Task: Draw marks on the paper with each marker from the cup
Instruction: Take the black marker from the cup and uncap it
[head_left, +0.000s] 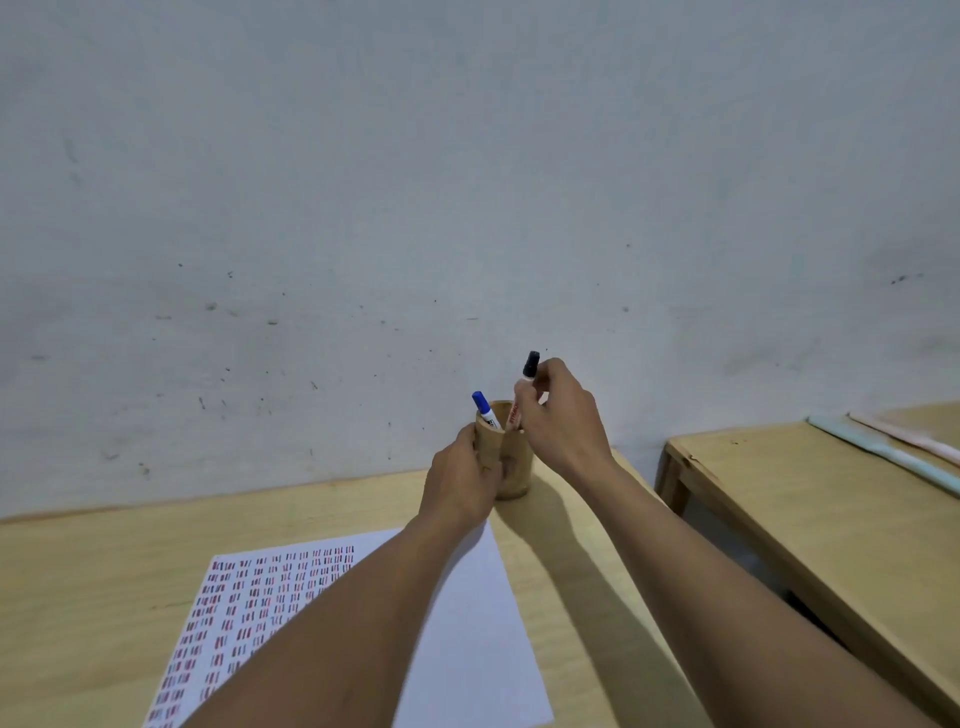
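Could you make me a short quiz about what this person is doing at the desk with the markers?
1. True or false: the left hand grips the wooden cup on the table.
2. Which marker do the right hand's fingers pinch? A) the blue-capped marker B) the black-capped marker C) none
3. Fill in: the rows of marks cover the ___ part of the paper, seen from the camera.

Key
1. True: it wraps the cup's left side.
2. B; its lower end is in the cup, and the blue-capped one leans there untouched.
3. Left; the right part is blank.
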